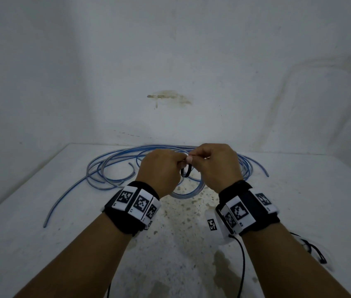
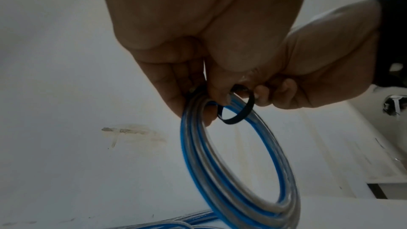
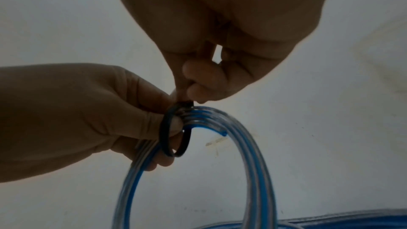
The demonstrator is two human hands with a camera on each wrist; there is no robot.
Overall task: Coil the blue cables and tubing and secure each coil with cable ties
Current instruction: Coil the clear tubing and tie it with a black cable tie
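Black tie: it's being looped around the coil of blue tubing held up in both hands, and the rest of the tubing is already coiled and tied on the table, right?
Not quite. The black tie is looped around the coil of blue tubing that the left hand and right hand hold up, but the head view shows the rest of the tubing lying in loose, untied loops on the table.

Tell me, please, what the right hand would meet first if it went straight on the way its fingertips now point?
Most likely the left hand: the right hand points at it, both pinching the black tie on the coil.
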